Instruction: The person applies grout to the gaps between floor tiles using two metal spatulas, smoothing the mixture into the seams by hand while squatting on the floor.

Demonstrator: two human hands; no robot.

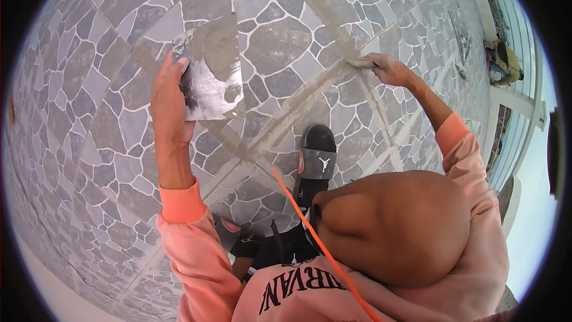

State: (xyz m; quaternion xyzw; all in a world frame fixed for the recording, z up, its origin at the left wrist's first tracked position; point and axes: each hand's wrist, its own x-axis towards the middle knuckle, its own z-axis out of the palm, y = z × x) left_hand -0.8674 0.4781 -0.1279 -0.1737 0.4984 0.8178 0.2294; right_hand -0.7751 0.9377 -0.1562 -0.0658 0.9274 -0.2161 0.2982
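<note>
My left hand point(168, 101) grips the edge of a shiny square metal plate point(205, 92) and holds it above the floor. A thick smear of grey grout point(217, 48) covers much of its upper side. Out to the right, my right hand point(394, 70) is closed on a small flat grout-smeared spreader point(361, 64). The spreader's tip is at a tile joint point(342, 67), where grout-streaked bands cross. Wet-looking grout runs along the diagonal joint point(298, 102) between my hands. Around it lie stone-patterned grey tiles point(277, 48) with white veining.
My sandalled foot point(317, 152) rests beside the grouted joint, close to my bent knee point(405, 220). An orange cord point(310, 226) hangs down in front of me. At the far right a crouching person point(506, 62) is near a railing point(518, 36).
</note>
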